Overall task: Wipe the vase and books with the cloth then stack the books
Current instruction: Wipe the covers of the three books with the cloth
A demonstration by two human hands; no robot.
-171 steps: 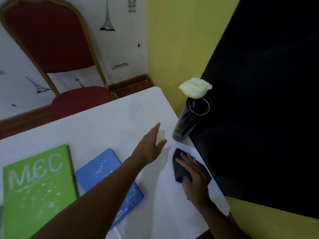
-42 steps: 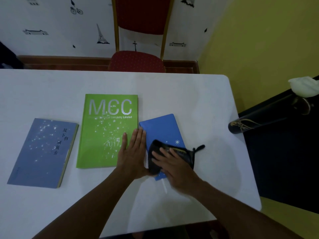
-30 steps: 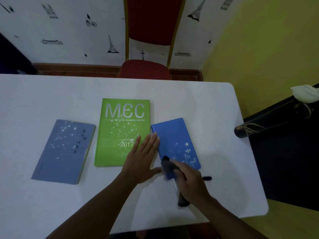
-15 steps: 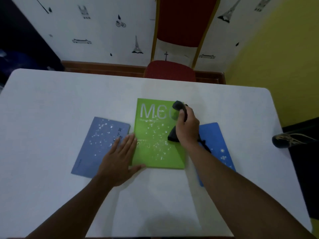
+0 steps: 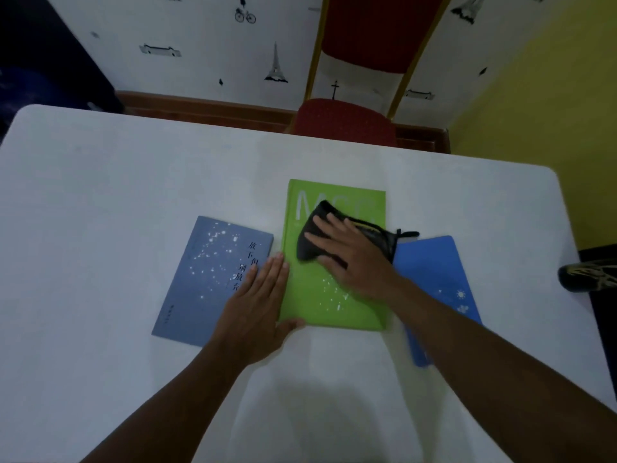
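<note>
Three books lie side by side on the white table [image 5: 100,182]: a grey-blue book [image 5: 207,275] at the left, a green book [image 5: 314,305] in the middle, a bright blue book [image 5: 437,275] at the right. My right hand [image 5: 350,259] presses a black cloth [image 5: 310,242] flat onto the upper part of the green book's cover. Flat, with its fingers together, my left hand [image 5: 257,315] lies across the grey-blue book's right edge and the green book's left edge. Only the dark base of the vase [image 5: 587,274] shows at the right edge.
A red chair [image 5: 347,118] with a gold frame stands behind the far edge of the table. A yellow wall runs along the right, and a dark surface lies beyond the table's right side, by the vase.
My right hand has flattened out on the cloth, which now lies spread over the green book's top. My left hand stays at the seam between the grey-blue and green books.
</note>
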